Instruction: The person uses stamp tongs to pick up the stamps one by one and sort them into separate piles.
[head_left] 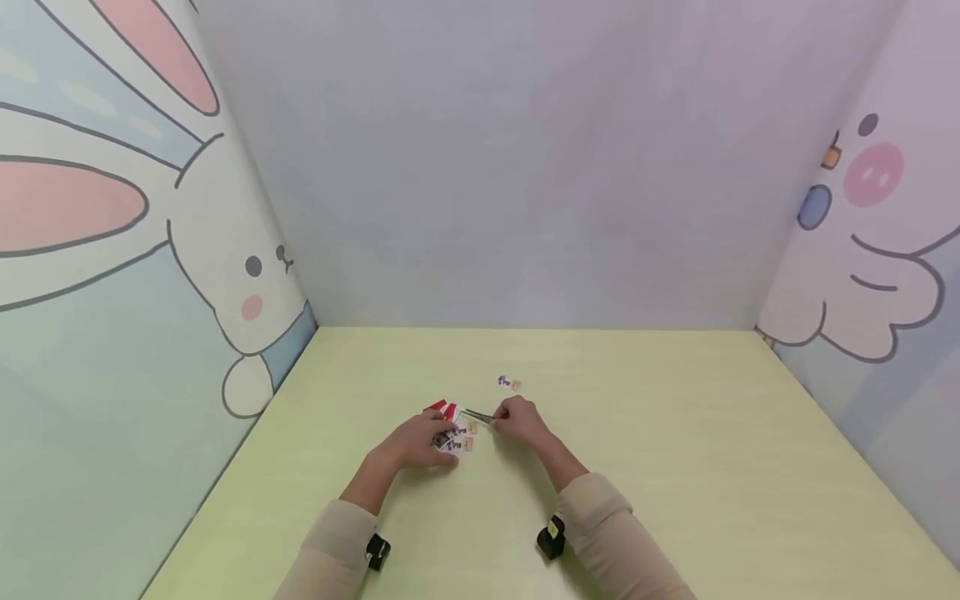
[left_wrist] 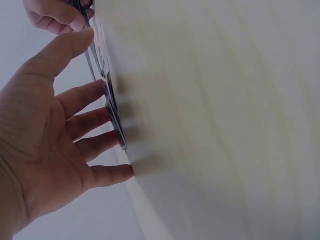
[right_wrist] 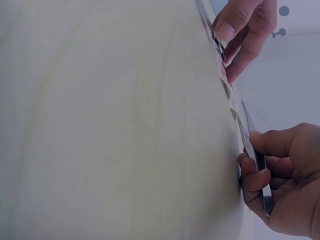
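My left hand (head_left: 420, 442) rests with spread fingertips on a small stack of thin printed paper pieces (head_left: 467, 443), white with little pictures and tan squares. A red-and-white piece (head_left: 451, 412) shows at the stack's far side; the palm covers part of the rest. In the left wrist view, the fingertips press the thin sheet (left_wrist: 116, 120) flat against the tabletop. My right hand (head_left: 519, 421) grips metal tweezers (right_wrist: 255, 155) between thumb and curled fingers. The tweezer tips point left, parted, right at the paper's edge. Nothing shows between them.
A small separate printed paper piece (head_left: 510, 383) lies on the pale yellow table (head_left: 637, 433) beyond the right hand. Black wrist devices (head_left: 552, 538) sit at both sleeves. A grey wall (head_left: 525, 167) closes off the back, with cartoon-painted walls at the sides.
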